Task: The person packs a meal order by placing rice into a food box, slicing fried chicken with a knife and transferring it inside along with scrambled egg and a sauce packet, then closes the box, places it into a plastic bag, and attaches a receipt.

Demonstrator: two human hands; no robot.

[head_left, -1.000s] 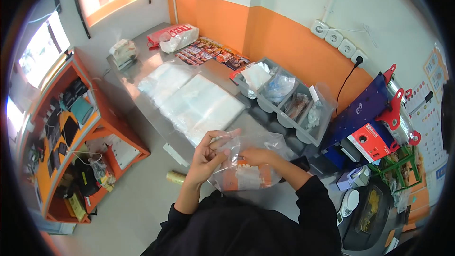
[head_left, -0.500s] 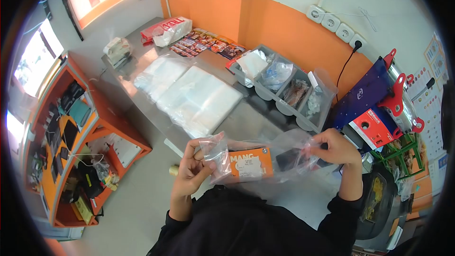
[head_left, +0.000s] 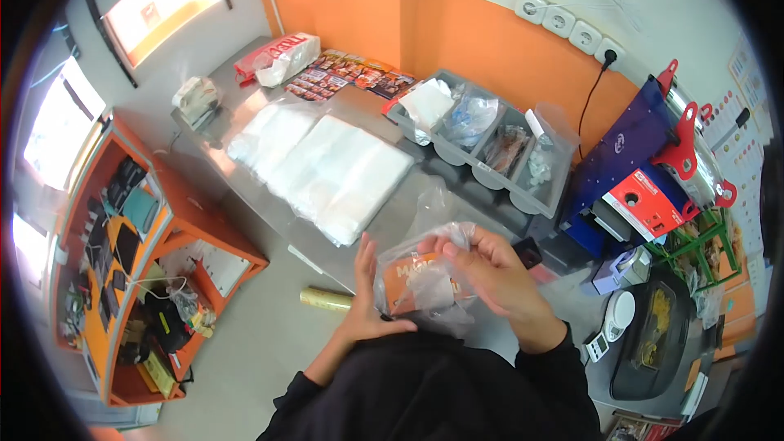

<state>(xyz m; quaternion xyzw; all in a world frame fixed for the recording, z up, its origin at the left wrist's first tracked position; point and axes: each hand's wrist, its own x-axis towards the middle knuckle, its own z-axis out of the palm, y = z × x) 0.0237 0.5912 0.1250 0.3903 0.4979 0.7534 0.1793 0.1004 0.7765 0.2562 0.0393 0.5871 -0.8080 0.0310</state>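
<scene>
An orange box with white lettering and a white label point(head_left: 426, 287) sits inside a clear plastic bag point(head_left: 445, 314), close to my chest. My left hand point(head_left: 367, 306) lies along the bag's left side, its fingers stretched upward and the thumb spread below the box; it does not grip. At the bag's upper right, my right hand point(head_left: 494, 273) is closed, thumb and fingers pinching the plastic. A loose part of the bag point(head_left: 434, 204) sticks up beyond the box.
Stacked clear bags point(head_left: 343, 167) lie on the metal table, with a grey divided organizer point(head_left: 490, 143) behind them. To the right stand a kitchen scale point(head_left: 618, 316), a black tray point(head_left: 653, 343) and a red-handled machine point(head_left: 621, 147). An orange shelf point(head_left: 175, 229) is at left.
My right hand has moved left, drawing its side of the bag over the box. My left hand has let go of the bag's edge and straightened its fingers. The view has shifted slightly.
</scene>
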